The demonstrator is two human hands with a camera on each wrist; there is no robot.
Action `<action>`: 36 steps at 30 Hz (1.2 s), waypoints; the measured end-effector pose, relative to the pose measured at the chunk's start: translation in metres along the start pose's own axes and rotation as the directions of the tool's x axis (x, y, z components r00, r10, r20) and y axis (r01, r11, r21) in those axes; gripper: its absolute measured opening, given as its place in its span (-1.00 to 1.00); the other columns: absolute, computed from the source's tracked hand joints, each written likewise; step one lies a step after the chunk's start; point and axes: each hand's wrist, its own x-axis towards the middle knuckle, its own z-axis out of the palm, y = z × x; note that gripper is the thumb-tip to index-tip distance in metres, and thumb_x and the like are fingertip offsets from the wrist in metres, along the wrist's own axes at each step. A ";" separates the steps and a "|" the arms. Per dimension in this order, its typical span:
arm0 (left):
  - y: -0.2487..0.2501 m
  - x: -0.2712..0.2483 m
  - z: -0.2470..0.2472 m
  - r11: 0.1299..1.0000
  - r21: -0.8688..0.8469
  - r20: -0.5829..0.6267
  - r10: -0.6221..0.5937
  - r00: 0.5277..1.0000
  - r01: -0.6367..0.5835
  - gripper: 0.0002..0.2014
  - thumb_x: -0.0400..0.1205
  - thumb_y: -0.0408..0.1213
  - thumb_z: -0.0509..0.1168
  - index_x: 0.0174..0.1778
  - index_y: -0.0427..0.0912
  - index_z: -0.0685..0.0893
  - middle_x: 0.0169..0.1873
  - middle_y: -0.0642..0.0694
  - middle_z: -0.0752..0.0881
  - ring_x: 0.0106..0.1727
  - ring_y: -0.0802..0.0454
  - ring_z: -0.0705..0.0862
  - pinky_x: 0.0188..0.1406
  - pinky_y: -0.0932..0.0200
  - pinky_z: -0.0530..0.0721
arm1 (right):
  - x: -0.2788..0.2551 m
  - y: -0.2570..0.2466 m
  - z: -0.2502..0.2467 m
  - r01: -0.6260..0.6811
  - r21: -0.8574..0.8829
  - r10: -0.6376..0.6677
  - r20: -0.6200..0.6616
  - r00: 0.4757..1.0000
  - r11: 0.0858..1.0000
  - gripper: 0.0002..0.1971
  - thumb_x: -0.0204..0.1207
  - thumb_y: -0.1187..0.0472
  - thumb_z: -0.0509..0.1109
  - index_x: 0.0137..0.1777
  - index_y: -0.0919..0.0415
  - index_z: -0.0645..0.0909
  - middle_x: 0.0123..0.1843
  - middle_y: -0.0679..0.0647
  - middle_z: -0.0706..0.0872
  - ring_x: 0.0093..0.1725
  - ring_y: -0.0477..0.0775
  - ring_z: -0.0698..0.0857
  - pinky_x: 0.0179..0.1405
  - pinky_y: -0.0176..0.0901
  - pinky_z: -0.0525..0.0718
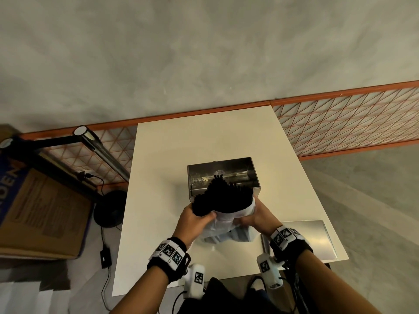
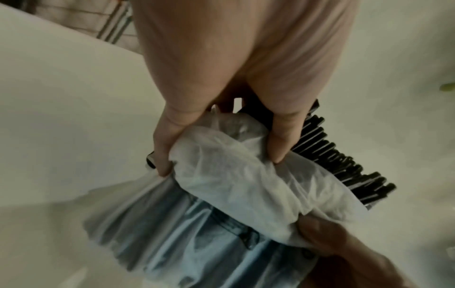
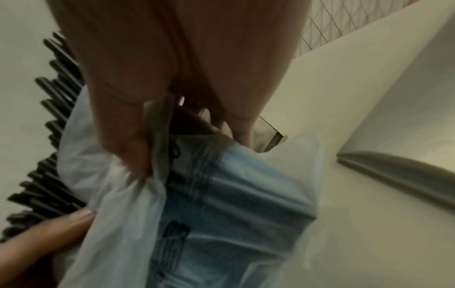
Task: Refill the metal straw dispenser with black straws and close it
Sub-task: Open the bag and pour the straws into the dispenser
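Note:
An open metal straw dispenser [image 1: 223, 171] stands in the middle of the white table [image 1: 172, 155]. Just in front of it, a thick bundle of black straws [image 1: 221, 197] sticks out of a white and blue plastic bag [image 1: 226, 227], its ends over the dispenser's near edge. My left hand [image 1: 195, 223] grips the bundle and the bag's rolled-down edge [image 2: 234, 169] from the left. My right hand [image 1: 256, 219] grips the bag [image 3: 221, 194] from the right. The straws [image 2: 344, 163] fan out past the fingers [image 2: 280, 136]; the straws [image 3: 49, 175] also show in the right wrist view.
The dispenser's flat metal lid [image 1: 301, 239] lies on the table at the near right; the lid's edge [image 3: 393, 171] shows in the right wrist view. A red wire-mesh shelf [image 1: 340, 123] runs behind the table. A cardboard box [image 1: 40, 211] and a black lamp [image 1: 95, 150] stand at the left.

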 end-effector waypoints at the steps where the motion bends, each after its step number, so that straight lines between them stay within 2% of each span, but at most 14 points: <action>1: 0.000 -0.002 0.001 0.999 -0.048 -0.002 0.002 1.000 -0.002 -0.54 0.49 -0.40 0.64 0.30 -0.08 0.76 0.13 0.05 0.88 0.23 0.09 0.82 0.27 0.04 0.76 | 0.000 -0.003 0.000 0.001 0.016 -0.001 -0.016 1.000 1.000 -0.23 0.09 0.43 0.69 0.34 0.14 0.53 0.17 0.13 0.77 0.20 0.19 0.75 0.10 0.06 0.77; 6: -0.005 -0.006 0.000 0.985 -0.171 0.005 0.013 1.000 -0.012 -0.45 0.50 -0.35 0.65 0.37 0.07 0.66 0.27 0.06 0.80 0.34 0.05 0.76 0.31 -0.14 0.77 | 0.002 0.000 -0.004 -0.025 -0.019 0.024 -0.060 0.998 0.999 -0.43 0.20 0.50 0.61 0.20 0.12 0.62 0.03 0.16 0.82 0.06 0.27 0.80 0.05 0.19 0.79; 10: -0.014 -0.002 -0.012 0.999 0.027 0.052 0.030 0.998 -0.031 -0.35 0.48 -0.21 0.68 0.40 0.34 0.58 0.37 0.18 0.70 0.44 0.05 0.67 0.43 -0.18 0.71 | -0.006 0.015 -0.002 -0.055 -0.276 0.050 -0.026 0.998 0.960 -0.19 0.15 0.14 0.70 0.45 0.00 0.48 0.24 -0.01 0.74 0.23 0.05 0.72 0.27 0.01 0.66; 12: -0.018 -0.003 -0.018 0.995 0.102 0.094 0.008 0.996 -0.018 -0.24 0.41 -0.08 0.72 0.45 0.40 0.51 0.41 0.21 0.66 0.46 0.10 0.64 0.49 -0.13 0.65 | -0.011 0.020 -0.001 -0.062 -0.371 0.063 -0.010 0.998 0.926 -0.17 0.21 0.11 0.69 0.50 -0.03 0.42 0.24 -0.03 0.73 0.23 0.06 0.70 0.28 -0.01 0.64; 14: -0.018 -0.005 -0.020 0.996 0.080 0.175 -0.057 0.983 0.043 -0.08 0.31 -0.01 0.77 0.54 0.34 0.45 0.43 0.23 0.64 0.46 0.16 0.63 0.50 -0.13 0.65 | -0.013 0.021 0.001 -0.058 -0.387 0.067 0.010 0.998 0.920 -0.22 0.26 0.13 0.68 0.46 -0.07 0.41 0.22 -0.07 0.72 0.20 0.02 0.70 0.23 -0.02 0.66; 16: -0.018 -0.006 -0.017 0.995 0.090 0.268 -0.074 0.960 0.052 -0.04 0.33 -0.19 0.78 0.57 0.27 0.40 0.42 0.21 0.64 0.45 0.23 0.62 0.52 -0.04 0.63 | -0.015 0.016 0.005 -0.044 -0.397 0.066 0.042 0.997 0.917 -0.31 0.25 0.10 0.68 0.33 -0.07 0.42 0.14 -0.09 0.73 0.11 -0.05 0.72 0.12 -0.01 0.70; 19: -0.014 -0.003 -0.011 0.989 0.147 0.306 -0.059 0.950 0.014 0.04 0.23 -0.17 0.82 0.57 0.22 0.38 0.43 0.14 0.65 0.48 0.21 0.60 0.59 0.00 0.55 | -0.014 0.004 0.015 0.009 -0.393 0.027 0.084 0.996 0.920 -0.41 0.20 0.08 0.69 0.07 -0.16 0.35 -0.09 -0.19 0.68 -0.17 -0.30 0.65 -0.14 -0.27 0.63; 21: -0.009 0.000 -0.011 0.990 0.136 0.333 -0.084 0.939 0.040 0.14 0.15 -0.15 0.83 0.64 0.17 0.39 0.45 0.09 0.67 0.50 0.14 0.60 0.55 -0.01 0.59 | -0.015 -0.005 0.019 0.029 -0.356 0.000 0.081 0.997 0.934 -0.40 0.19 0.09 0.69 0.04 -0.08 0.33 -0.14 -0.14 0.66 -0.21 -0.21 0.61 -0.21 -0.14 0.65; 23: -0.003 0.002 -0.014 0.992 0.107 0.371 -0.100 0.923 0.064 0.02 0.23 -0.35 0.78 0.61 0.07 0.48 0.39 0.01 0.73 0.47 0.06 0.65 0.43 0.05 0.69 | -0.016 -0.009 0.019 0.076 -0.330 -0.049 0.090 0.995 0.941 -0.34 0.18 0.12 0.71 0.10 0.14 0.33 -0.07 0.02 0.65 -0.13 -0.09 0.61 -0.14 0.00 0.65; 26: 0.002 0.005 -0.019 0.996 0.058 0.418 -0.089 0.904 0.071 -0.24 0.33 -0.61 0.66 0.43 -0.05 0.67 0.26 -0.11 0.82 0.38 -0.05 0.74 0.27 0.07 0.76 | -0.016 -0.017 0.019 0.106 -0.285 -0.094 0.056 0.994 0.953 -0.16 0.07 0.16 0.79 0.28 0.19 0.35 0.16 -0.11 0.61 0.14 -0.27 0.65 0.09 -0.42 0.60; 29: 0.000 0.008 -0.020 0.994 0.075 0.391 -0.106 0.914 0.083 -0.25 0.28 -0.49 0.68 0.42 -0.06 0.71 0.27 -0.18 0.81 0.39 -0.16 0.73 0.40 -0.21 0.72 | -0.015 -0.022 0.018 0.146 -0.359 -0.109 0.121 0.987 0.922 -0.13 0.10 0.33 0.78 0.37 0.13 0.38 0.22 -0.26 0.51 0.25 -0.47 0.55 0.19 -0.70 0.39; 32: 0.001 0.006 -0.017 0.995 0.037 0.330 -0.102 0.938 0.094 -0.35 0.28 -0.43 0.65 0.35 -0.11 0.75 0.20 -0.19 0.84 0.31 -0.21 0.78 0.34 -0.20 0.75 | -0.013 -0.023 0.013 0.023 -0.432 0.037 0.130 0.991 0.902 -0.53 0.28 0.30 0.69 0.19 0.24 0.65 0.03 0.03 0.73 0.00 -0.20 0.67 0.12 -0.34 0.62; 34: 0.002 0.005 -0.013 0.993 -0.029 0.244 -0.101 0.964 0.112 -0.43 0.37 -0.38 0.67 0.32 -0.09 0.75 0.17 -0.14 0.86 0.27 -0.22 0.81 0.24 -0.22 0.78 | -0.011 -0.021 0.006 -0.033 -0.432 0.046 0.019 0.999 0.901 -0.62 0.32 0.33 0.65 0.13 0.33 0.69 0.07 0.23 0.77 0.04 -0.01 0.68 0.12 -0.18 0.66; 36: 0.001 0.003 -0.009 0.989 -0.097 0.191 -0.093 0.977 0.113 -0.54 0.51 -0.39 0.63 0.30 -0.02 0.74 0.17 -0.10 0.86 0.23 -0.17 0.83 0.18 -0.23 0.80 | -0.009 -0.021 0.004 -0.075 -0.367 0.047 -0.084 0.995 0.927 -0.59 0.20 0.30 0.66 0.06 0.36 0.72 0.02 0.26 0.80 0.00 0.00 0.70 0.11 -0.11 0.71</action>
